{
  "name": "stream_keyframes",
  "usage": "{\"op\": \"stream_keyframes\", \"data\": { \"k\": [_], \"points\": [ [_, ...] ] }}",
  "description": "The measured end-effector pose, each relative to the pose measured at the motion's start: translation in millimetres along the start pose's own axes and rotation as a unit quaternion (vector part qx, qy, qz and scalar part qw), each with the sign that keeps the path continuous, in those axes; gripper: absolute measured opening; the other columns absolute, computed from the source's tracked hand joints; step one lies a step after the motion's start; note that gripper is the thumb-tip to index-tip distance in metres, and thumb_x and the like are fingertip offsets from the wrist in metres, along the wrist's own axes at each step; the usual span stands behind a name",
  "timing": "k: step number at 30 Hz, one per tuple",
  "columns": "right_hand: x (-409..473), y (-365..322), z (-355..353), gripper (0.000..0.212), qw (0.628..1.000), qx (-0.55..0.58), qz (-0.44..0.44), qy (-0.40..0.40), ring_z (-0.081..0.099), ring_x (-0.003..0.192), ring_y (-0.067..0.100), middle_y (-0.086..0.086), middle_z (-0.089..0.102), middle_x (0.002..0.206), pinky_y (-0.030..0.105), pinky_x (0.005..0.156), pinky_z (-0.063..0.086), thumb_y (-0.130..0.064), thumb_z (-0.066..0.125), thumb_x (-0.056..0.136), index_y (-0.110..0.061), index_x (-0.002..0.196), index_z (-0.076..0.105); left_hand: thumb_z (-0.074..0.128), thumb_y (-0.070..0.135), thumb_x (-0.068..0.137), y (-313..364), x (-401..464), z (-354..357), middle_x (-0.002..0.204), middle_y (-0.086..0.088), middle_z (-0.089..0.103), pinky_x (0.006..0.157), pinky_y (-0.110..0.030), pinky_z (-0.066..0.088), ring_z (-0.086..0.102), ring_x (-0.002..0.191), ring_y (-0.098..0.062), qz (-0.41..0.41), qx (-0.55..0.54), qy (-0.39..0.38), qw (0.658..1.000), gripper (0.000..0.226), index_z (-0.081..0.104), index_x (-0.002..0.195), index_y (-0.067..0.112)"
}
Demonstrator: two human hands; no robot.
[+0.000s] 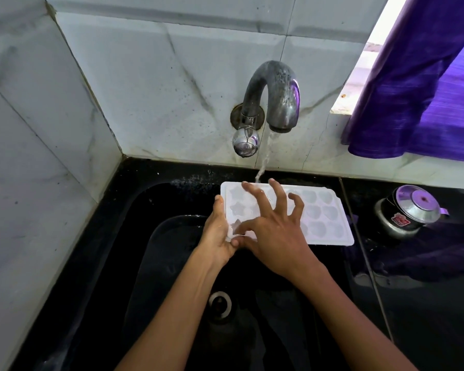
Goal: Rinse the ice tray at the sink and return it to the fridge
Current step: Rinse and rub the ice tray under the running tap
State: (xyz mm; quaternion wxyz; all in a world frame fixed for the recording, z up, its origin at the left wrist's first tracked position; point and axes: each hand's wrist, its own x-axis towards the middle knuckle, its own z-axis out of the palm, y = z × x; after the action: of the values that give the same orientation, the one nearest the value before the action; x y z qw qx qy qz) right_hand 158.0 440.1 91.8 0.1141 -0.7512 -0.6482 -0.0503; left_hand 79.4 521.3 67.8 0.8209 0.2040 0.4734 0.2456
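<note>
We hold the white ice tray (324, 218) over the black sink (145, 263), under the tap's (272, 95) running stream. Our left hand (219, 231) clamps its left edge; our right hand (276, 231) spreads fingers across the wet star- and shell-shaped moulds. A steel pot (409, 210) sits on the counter to the right.

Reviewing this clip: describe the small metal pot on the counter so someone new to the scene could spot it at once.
Start at the black sink under the running tap, then look right along the black counter, below the purple curtain. The small metal pot stands there, alone on the counter. Its shiny domed lid, dark band and red label set it apart from the white ice tray.
</note>
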Motion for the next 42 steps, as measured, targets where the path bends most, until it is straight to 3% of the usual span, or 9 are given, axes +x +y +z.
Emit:
{"op": "stream_keyframes", "data": {
  "k": [4,8,14,19,23,30,33,36,42],
  "points": [
    [3,2,-6,0.023,0.999,0.037,0.027,-0.012,0.005,0.138,0.029,-0.004,0.031,0.152,0.049,0.102,0.007,-0.062,0.07,0.065,-0.04,0.073,0.072,0.029,0.056,0.096,0,2,0,0.1,-0.014,0.07,0.027,-0.012,0.031,0.066,0.047,-0.018,0.002,0.004,0.006,1.0,0.059,0.06,0.117,0.011],
    [3,4,-10,0.033,0.992,0.01,0.025,-0.124,-0.027,0.135,0.023,-0.009,-0.011,0.159,0.048,0.102,-0.009,-0.058,0.049,0.087,-0.043,0.11,0.067,0.029,0.054,0.097,-1,3,3,0.087,-0.012,0.071,0.028,-0.012,0.034,0.064,0.044,-0.017,-0.004,-0.01,-0.02,1.0,0.056,0.06,0.114,0.011],
    [2,7,-12,0.025,0.994,0.047,0.045,-0.088,-0.017,0.138,0.023,-0.011,0.006,0.159,0.05,0.105,-0.002,-0.057,0.064,0.077,-0.04,0.093,0.072,0.029,0.061,0.094,-6,12,5,0.104,-0.012,0.072,0.04,-0.021,0.043,0.07,0.069,-0.023,-0.011,0.002,-0.015,1.0,0.062,0.06,0.119,0.014],
    [1,8,-14,0.024,0.989,0.029,0.047,-0.136,-0.022,0.139,0.024,-0.01,-0.002,0.159,0.049,0.105,-0.005,-0.048,0.053,0.09,-0.04,0.108,0.067,0.03,0.058,0.095,-5,12,13,0.1,-0.012,0.069,0.03,-0.015,0.037,0.065,0.048,-0.016,-0.008,-0.006,-0.021,1.0,0.06,0.058,0.122,0.012],
    [0,15,-27,0.01,0.987,0.12,0.109,-0.021,0.009,0.141,0.016,-0.019,0.034,0.145,0.034,0.102,0.005,-0.045,0.074,0.073,-0.035,0.075,0.073,0.026,0.056,0.097,-5,12,14,0.113,-0.016,0.067,0.058,-0.034,0.056,0.068,0.087,-0.028,-0.004,-0.022,-0.025,0.999,0.063,0.056,0.124,0.008],
    [18,33,-46,0.031,0.92,0.322,0.223,0.024,0.055,0.108,0.019,0.003,0.063,0.121,0.033,0.092,0.042,-0.008,0.038,0.099,-0.012,0.108,0.068,0.021,0.05,0.1,2,-5,3,0.103,-0.014,0.068,0.07,-0.04,0.051,0.065,0.09,-0.027,0.021,-0.039,-0.047,0.998,0.057,0.059,0.115,0.011],
    [42,33,-50,0.034,0.862,0.433,0.262,-0.001,0.051,0.102,0.012,0.012,0.062,0.121,0.026,0.093,0.04,-0.011,0.034,0.101,-0.001,0.12,0.059,0.023,0.05,0.1,4,-12,-11,0.089,-0.012,0.073,0.071,-0.042,0.05,0.065,0.088,-0.028,0.023,-0.031,-0.045,0.998,0.054,0.062,0.103,0.013],
    [78,33,-48,0.044,0.802,0.509,0.312,-0.026,0.043,0.081,0.018,0.018,0.055,0.086,0.031,0.083,0.041,-0.022,0.041,0.099,0.015,0.121,0.048,0.026,0.048,0.1,11,-24,-21,0.079,-0.012,0.074,0.077,-0.045,0.049,0.065,0.086,-0.029,0.032,-0.024,-0.045,0.998,0.052,0.062,0.097,0.012],
    [137,8,-51,0.03,0.735,0.576,0.348,-0.085,0.054,0.063,0.015,0.003,0.051,0.077,0.022,0.048,0.048,-0.038,0.056,0.091,-0.011,0.103,0.053,0.022,0.045,0.101,25,-41,-41,0.095,-0.008,0.073,0.083,-0.048,0.047,0.069,0.08,-0.027,0.064,-0.029,-0.087,0.994,0.055,0.062,0.1,0.008]
  ]
}}
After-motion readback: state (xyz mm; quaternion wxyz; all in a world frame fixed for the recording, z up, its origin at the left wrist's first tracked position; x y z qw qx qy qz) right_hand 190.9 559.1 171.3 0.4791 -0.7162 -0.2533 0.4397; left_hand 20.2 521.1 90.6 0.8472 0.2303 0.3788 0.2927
